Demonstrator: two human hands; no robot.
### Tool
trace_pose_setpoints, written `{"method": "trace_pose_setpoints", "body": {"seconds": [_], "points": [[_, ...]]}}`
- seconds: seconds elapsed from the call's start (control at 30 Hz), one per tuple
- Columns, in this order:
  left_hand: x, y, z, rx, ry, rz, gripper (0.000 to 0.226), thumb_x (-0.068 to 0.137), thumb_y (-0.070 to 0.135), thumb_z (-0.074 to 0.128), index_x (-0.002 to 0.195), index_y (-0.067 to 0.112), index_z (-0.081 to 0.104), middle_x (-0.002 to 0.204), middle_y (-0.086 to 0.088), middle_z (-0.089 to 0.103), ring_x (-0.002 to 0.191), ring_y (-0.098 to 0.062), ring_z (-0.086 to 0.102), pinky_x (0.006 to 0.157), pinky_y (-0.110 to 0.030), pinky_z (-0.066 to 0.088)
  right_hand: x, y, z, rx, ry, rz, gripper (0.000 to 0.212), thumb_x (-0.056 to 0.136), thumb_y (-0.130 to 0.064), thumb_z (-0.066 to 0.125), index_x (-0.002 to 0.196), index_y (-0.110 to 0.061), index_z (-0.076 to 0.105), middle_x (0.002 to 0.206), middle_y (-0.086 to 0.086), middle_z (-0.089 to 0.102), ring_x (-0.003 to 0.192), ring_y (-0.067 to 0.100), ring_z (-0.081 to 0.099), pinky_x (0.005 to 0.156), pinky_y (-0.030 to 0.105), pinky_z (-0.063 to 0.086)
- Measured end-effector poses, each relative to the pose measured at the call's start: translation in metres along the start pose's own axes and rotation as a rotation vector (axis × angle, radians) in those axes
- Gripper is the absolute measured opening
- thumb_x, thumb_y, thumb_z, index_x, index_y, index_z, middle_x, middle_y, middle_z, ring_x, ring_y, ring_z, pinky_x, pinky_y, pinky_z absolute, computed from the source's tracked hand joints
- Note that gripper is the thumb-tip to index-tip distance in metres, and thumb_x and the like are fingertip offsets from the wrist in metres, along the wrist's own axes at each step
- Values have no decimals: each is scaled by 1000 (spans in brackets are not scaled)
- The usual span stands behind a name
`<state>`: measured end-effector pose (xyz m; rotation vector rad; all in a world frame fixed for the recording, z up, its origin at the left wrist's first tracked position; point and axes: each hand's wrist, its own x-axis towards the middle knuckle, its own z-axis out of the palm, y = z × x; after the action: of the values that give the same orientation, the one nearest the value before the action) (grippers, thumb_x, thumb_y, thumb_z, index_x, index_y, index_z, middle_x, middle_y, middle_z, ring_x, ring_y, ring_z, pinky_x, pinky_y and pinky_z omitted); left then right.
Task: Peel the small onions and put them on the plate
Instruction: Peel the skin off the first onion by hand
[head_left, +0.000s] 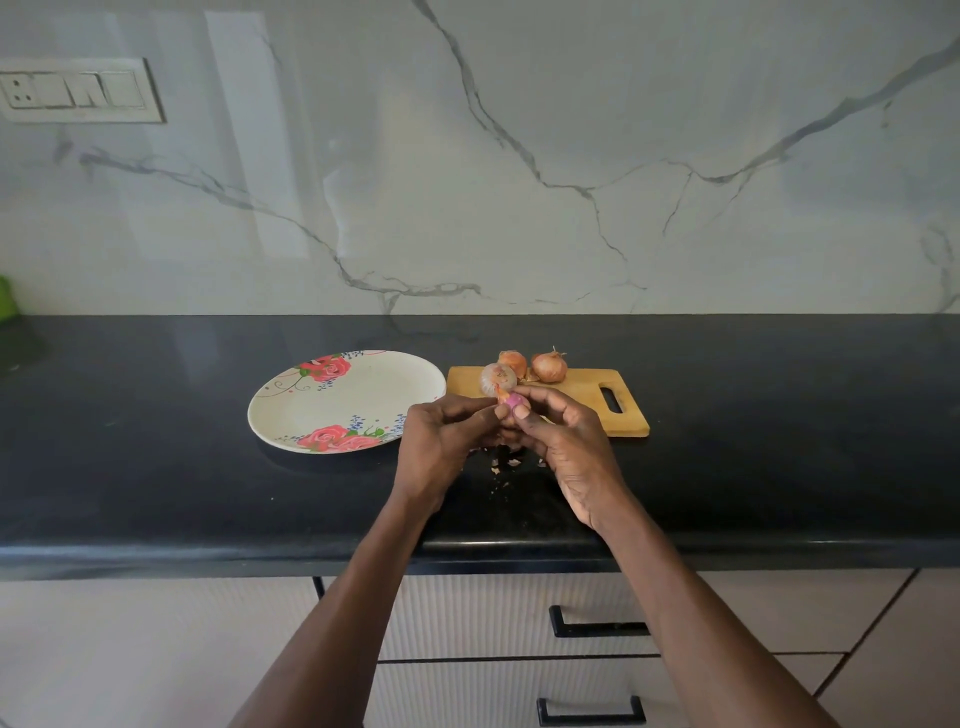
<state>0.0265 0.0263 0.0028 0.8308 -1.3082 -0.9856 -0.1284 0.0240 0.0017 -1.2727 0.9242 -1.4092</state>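
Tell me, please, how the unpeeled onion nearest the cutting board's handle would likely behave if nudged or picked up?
The onion looks round, so a nudge would probably roll it across the flat cutting board, perhaps off its far edge. Its papery brown skin looks dry and loose, so bits may flake off, like the scraps on the counter. Being small, it is probably light.

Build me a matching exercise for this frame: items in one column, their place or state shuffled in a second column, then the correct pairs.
Column 1
1. plate
2. small onion in the hands
3. cutting board
4. skin scraps

Column 2
A. partly peeled, pink flesh showing, pinched between left hand and right hand
B. scattered on the black counter below the hands
C. floral, holding no onions, left of the board
D. wooden, carrying unpeeled onions

Pairs: 1-C, 2-A, 3-D, 4-B
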Motion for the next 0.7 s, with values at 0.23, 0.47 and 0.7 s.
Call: {"method": "trace_pose_setpoints", "body": {"seconds": [0.23,0.47,0.7], "points": [[0,-1,0,52,37,-17,14,94,0,64,89,5,76,77,-1,77,71,-14,74,63,-19,55,3,2,0,-40,-1,10,26,93,-12,69,119,-14,72,117,1,74,108,21,71,99,45,55],[1,-4,1,221,39,40,17,91,20,74,104,11,79,92,-1,79,84,-21,76,80,-43,62,2,1,2,-41,-2,25,26,97,-11,64,122,-12,69,114,4,75,102,23,73,95,47,57],[0,-7,2,373,85,120,9,93,17,72,97,15,80,87,6,75,83,-12,72,80,-44,60,0,-1,2,-58,3,30,24,97,-10,65,120,-13,68,115,3,74,98,24,74,96,47,56]]}}
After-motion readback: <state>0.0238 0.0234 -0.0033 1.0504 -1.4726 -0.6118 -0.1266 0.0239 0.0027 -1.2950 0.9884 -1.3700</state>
